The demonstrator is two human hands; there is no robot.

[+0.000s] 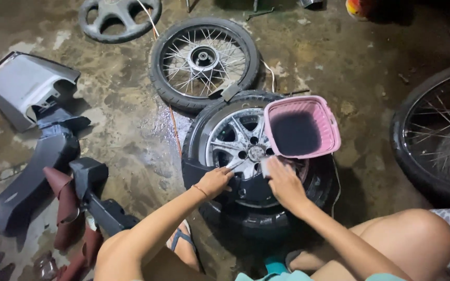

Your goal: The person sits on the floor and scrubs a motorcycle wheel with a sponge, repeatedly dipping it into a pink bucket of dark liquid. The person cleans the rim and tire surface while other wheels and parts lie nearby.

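Person crouched on a wet, stained concrete floor (131,119), working over an alloy wheel (238,143) with its tyre on, laid flat in front of the knees. Left hand (214,181) rested on the near rim, fingers curled down against a spoke, bracing the wheel rather than grasping anything that could be made out. Right hand (283,182) was closed on a small pale cloth or sponge (264,165), pressed to the spokes just right of the hub. A pink plastic basket (302,126) sat on the wheel's far right side, its inside dark; contents could not be told. Judged progress: washing seemed partway through. The upper-left spokes shone bright and wet, while the near part under the hands looked darker and duller, so that section and the part under the basket probably remained. Water lay on the floor beside the tyre. A spoked wheel (204,61) lay flat just beyond, touching the tyre, with no sign either way of being cleaned. Another spoked wheel (436,130) stood well to the right, a bare black cast wheel (119,18) at the top, and grey and dark red body panels (42,151) were scattered at left, all untouched.
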